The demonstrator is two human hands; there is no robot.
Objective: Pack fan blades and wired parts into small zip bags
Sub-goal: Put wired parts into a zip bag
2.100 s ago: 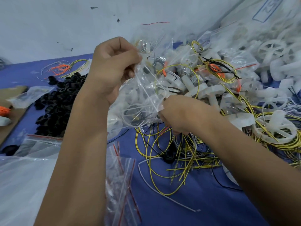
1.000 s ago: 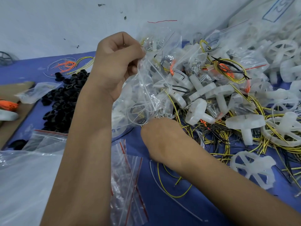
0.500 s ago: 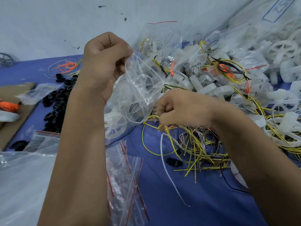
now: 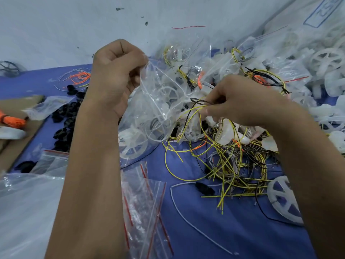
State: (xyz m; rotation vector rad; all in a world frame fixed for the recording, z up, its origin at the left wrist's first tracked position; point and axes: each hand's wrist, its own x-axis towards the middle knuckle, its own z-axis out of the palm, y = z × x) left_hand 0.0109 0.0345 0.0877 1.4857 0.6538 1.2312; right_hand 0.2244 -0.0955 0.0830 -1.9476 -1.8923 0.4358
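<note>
My left hand (image 4: 116,71) pinches the top edge of a small clear zip bag (image 4: 151,107) and holds it up; a white fan blade (image 4: 131,144) shows through its lower part. My right hand (image 4: 235,101) pinches a loop of yellow and black wires (image 4: 196,113) right at the bag's open mouth. Below my right hand lies a tangle of yellow and black wires (image 4: 233,165) on the blue table (image 4: 205,230). A loose white fan blade (image 4: 283,199) lies at the right, partly behind my right forearm.
Empty zip bags with red strips (image 4: 145,208) lie between my forearms. Small black parts (image 4: 65,120) are heaped at the left, beside cardboard (image 4: 16,139) and orange wires (image 4: 80,76). Packed bags and white fan blades (image 4: 291,58) pile up at the back right.
My right hand has risen from the wire tangle with a loop of wires and brought it to the bag's mouth. My left hand keeps holding the bag up.
</note>
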